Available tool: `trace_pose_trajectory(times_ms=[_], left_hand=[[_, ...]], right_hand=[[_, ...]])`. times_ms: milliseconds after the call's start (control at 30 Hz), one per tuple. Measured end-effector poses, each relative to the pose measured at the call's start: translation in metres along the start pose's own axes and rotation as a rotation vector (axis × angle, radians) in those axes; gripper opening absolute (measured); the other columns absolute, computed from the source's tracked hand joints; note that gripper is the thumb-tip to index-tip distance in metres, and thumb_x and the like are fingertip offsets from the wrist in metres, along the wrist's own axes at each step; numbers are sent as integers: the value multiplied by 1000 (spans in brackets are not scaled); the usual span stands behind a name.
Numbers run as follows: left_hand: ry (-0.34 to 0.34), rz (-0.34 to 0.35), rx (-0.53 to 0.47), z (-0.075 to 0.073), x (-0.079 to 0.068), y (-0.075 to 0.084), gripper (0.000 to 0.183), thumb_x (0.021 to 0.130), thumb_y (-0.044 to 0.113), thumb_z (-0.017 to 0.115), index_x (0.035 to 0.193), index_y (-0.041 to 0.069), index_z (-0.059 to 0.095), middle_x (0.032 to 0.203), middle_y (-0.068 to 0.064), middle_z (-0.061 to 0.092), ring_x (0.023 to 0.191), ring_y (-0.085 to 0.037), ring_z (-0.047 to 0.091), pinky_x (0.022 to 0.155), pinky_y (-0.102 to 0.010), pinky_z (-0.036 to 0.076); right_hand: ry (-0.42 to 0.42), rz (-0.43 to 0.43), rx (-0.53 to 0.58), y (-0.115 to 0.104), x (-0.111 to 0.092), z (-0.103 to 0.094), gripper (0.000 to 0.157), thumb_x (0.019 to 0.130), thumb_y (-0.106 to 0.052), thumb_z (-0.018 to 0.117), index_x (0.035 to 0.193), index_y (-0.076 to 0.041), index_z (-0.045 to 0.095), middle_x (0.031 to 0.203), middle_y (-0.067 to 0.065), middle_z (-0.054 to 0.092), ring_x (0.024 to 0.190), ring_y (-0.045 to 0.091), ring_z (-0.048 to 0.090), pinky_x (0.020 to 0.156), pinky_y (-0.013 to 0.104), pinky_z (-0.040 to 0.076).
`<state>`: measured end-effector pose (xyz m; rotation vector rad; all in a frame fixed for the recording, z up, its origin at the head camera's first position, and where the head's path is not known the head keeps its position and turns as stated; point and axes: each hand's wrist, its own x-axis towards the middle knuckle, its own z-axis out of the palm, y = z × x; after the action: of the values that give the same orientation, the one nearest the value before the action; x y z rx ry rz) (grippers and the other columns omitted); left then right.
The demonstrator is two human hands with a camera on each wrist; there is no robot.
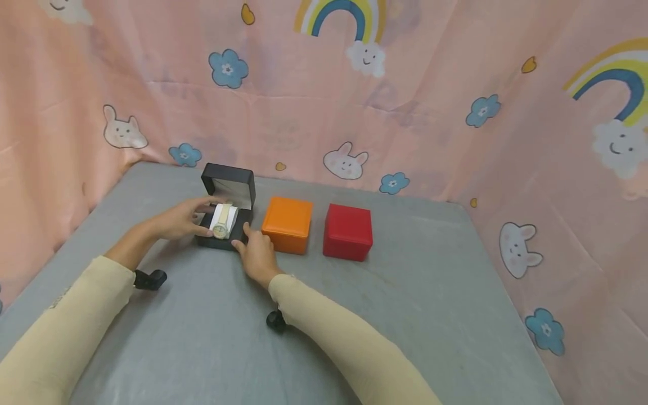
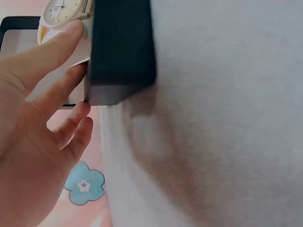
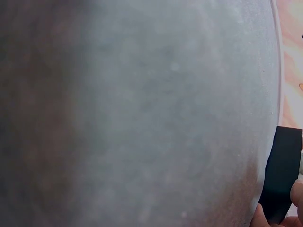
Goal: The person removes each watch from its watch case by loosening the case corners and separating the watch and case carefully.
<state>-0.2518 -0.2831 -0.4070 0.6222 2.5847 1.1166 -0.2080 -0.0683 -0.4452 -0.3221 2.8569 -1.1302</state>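
A black watch box (image 1: 219,243) stands on the table with its lid (image 1: 229,172) raised. Inside it is a white cushion (image 1: 233,218) with a pale-strapped wristwatch (image 1: 220,230) around it. My left hand (image 1: 178,219) reaches over the box's left side, thumb at the near end of the cushion beside the watch and fingers toward its far part. In the left wrist view the thumb tip lies right by the watch dial (image 2: 61,10). My right hand (image 1: 259,256) holds the box's right front corner, thumb at the front wall and index finger along the right side.
Close to the right of the black box sits a closed orange box (image 1: 287,224), and beyond it a closed red box (image 1: 347,232). A grey cloth covers the table (image 1: 405,315). A pink patterned curtain (image 1: 283,124) hangs behind and at the sides.
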Motion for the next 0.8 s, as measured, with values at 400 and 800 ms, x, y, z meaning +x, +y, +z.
trace_pose_trajectory(times_ms=[400, 800], left_hand=[[-16, -20, -68, -11, -1, 4, 77, 95, 19, 71, 158, 2, 29, 145, -30, 53, 138, -50, 46, 114, -65, 36], [-7, -81, -142, -14, -17, 8, 80, 99, 25, 66, 162, 8, 20, 155, -32, 39, 136, -49, 49, 106, -60, 45]], right_hand=[[14, -2, 4, 1, -1, -3, 57, 99, -31, 65, 150, -11, 49, 149, 8, 56, 132, 21, 59, 107, 37, 51], [2, 0, 54, 2, -3, -2, 59, 99, -29, 66, 151, -9, 47, 133, 15, 68, 83, 12, 70, 89, 36, 59]])
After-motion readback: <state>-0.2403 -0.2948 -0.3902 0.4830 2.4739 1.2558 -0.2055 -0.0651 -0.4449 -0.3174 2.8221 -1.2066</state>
